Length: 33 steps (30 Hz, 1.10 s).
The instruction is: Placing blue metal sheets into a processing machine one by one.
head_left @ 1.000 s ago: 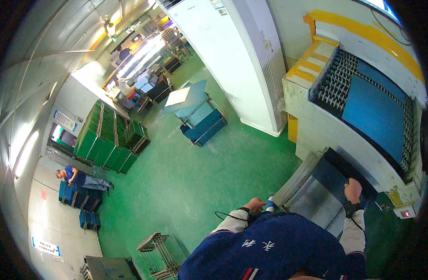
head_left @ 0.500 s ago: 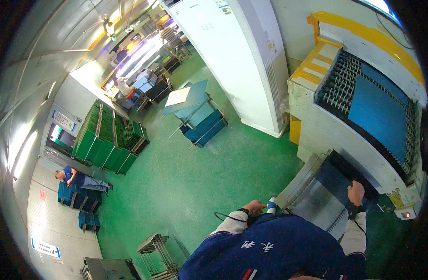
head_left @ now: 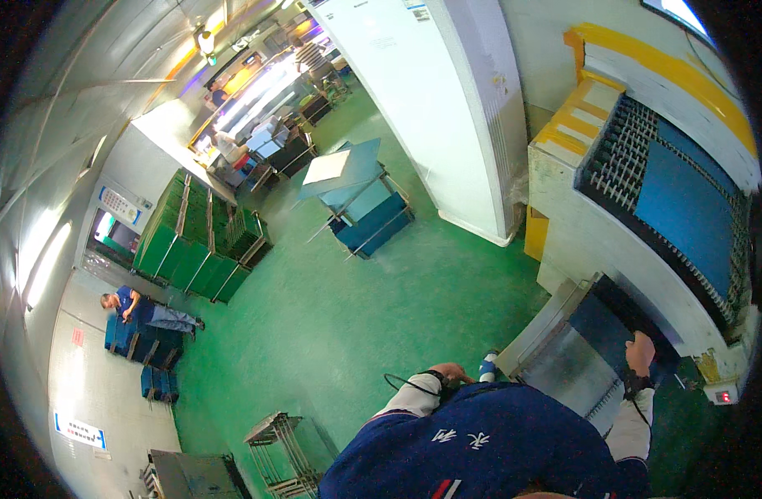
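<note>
Metal tray (head_left: 564, 366) and roller machine (head_left: 555, 175) at the right of a green floor (head_left: 339, 324)

On the left, a pale wall (head_left: 69, 358) runs beside a person (head_left: 135, 308) leaning at blue racks (head_left: 131, 339), with green racks (head_left: 181, 241) just beyond. Nearer stands a metal frame (head_left: 277, 449); far off, a brightly lit desk (head_left: 260, 98) has people around it. Mid-floor, a blue-topped stand (head_left: 366, 158) carries a pale board (head_left: 327, 166). Right of it, a tall white cabinet (head_left: 422, 100) blocks part of the far room.

The wearer's left hand (head_left: 451, 372) is bent, just beside a blue-and-white fitting (head_left: 488, 366); its fingers are partly hidden, so I cannot tell whether it holds anything. The tray slopes to the right, its near end covered by the wearer's torso (head_left: 489, 441). A dark blue sheet (head_left: 599, 326) lies at its far side, below the machine, where another blue sheet (head_left: 688, 208) rests on rollers (head_left: 626, 158). The right hand (head_left: 640, 353) is loosely curled at the dark sheet's right edge; whether it grips cannot be told
</note>
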### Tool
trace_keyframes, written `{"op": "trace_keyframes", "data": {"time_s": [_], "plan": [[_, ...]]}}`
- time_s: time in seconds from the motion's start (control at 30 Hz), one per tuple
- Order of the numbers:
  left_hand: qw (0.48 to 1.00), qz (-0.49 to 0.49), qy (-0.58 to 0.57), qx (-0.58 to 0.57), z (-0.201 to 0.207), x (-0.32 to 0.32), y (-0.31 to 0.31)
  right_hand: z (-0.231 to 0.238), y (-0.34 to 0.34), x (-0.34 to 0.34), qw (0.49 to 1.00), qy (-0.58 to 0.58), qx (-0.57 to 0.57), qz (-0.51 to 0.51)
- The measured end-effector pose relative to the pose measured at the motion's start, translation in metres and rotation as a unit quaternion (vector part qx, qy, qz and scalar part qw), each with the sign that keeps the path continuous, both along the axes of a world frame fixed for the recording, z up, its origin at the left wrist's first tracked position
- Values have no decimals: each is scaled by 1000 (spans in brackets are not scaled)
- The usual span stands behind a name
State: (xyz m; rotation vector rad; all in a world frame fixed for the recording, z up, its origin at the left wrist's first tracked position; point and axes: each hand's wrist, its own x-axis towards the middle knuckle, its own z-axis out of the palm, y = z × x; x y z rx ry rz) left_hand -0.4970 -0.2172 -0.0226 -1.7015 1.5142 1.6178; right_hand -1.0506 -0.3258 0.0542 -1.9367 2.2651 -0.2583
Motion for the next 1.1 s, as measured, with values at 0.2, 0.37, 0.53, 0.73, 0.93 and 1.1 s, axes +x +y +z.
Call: {"op": "trace_keyframes", "data": {"time_s": [0.2, 0.37, 0.53, 0.73, 0.93, 1.1], "plan": [[997, -16, -10, 71, 56, -14, -10, -14, -1, -7, 1000, 19, -7, -2], [999, -39, -2, 37, 21, -7, -6, 9, -1, 6, 1000, 23, 4, 3], [995, -32, 15, 97, 17, -10, -14, 13, 1, 7, 1000, 27, -6, -5], [994, -57, 62, 68, 45, -15, -16, 10, 1, 5, 999, 31, 3, -19], [982, -65, 157, 81, 40, -10, -12, 22, 0, 13, 999, 11, 34, -18], [980, 16, 113, 165, 35, -16, -16, 7, 2, 4, 1000, 22, -2, -11]]}}
